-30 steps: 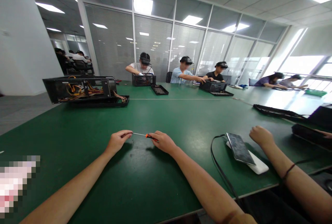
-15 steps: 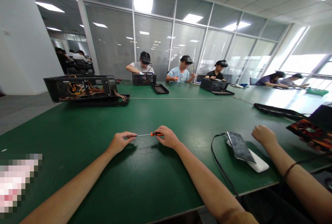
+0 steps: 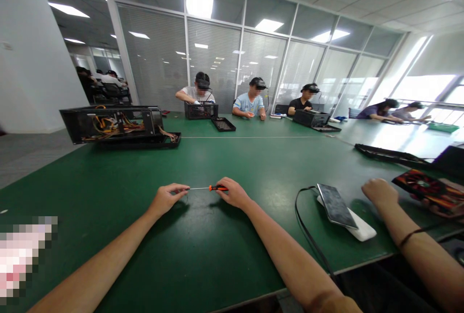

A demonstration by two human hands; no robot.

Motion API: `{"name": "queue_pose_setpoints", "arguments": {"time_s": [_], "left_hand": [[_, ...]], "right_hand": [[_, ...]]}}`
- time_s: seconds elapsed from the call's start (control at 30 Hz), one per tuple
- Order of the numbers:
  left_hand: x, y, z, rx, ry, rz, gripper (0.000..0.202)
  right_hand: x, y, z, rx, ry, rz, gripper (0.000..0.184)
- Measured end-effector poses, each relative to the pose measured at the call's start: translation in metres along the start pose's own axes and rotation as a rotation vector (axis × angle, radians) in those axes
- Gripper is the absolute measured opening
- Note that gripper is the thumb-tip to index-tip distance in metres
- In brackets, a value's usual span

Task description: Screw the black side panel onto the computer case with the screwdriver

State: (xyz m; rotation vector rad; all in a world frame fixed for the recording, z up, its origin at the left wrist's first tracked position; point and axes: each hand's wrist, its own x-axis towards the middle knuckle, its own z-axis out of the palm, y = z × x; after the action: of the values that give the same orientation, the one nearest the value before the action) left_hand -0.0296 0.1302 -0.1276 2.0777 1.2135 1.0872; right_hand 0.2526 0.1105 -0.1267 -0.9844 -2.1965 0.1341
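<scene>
Both hands hold our small screwdriver at frame centre, just above the desk: left hand pinches the tip, right hand grips the orange handle, keeping it level.

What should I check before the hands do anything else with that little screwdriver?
1. Right hand on the screwdriver handle: ok, fingers grip the orange and black end.
2. Left hand at the metal tip: ok, fingertips pinch it.
3. Screwdriver level above the green table: ok, it spans between both hands.
4. Neighbour's hand out of the way: ok, it is off to the right past the phone.
5. Black cable away from the hands: ok, it lies to the right by the phone.
6. A screw on the tip: cannot tell, too small.
</scene>
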Motion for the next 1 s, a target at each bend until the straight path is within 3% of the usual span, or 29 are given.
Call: {"name": "queue_pose_setpoints", "arguments": {"time_s": [1.0], "left_hand": [[0.002,-0.003,0.000,-0.037,0.060,-0.080,0.031]], "right_hand": [[0.000,-0.007,0.015,-0.027,0.018,0.044,0.016]]}}
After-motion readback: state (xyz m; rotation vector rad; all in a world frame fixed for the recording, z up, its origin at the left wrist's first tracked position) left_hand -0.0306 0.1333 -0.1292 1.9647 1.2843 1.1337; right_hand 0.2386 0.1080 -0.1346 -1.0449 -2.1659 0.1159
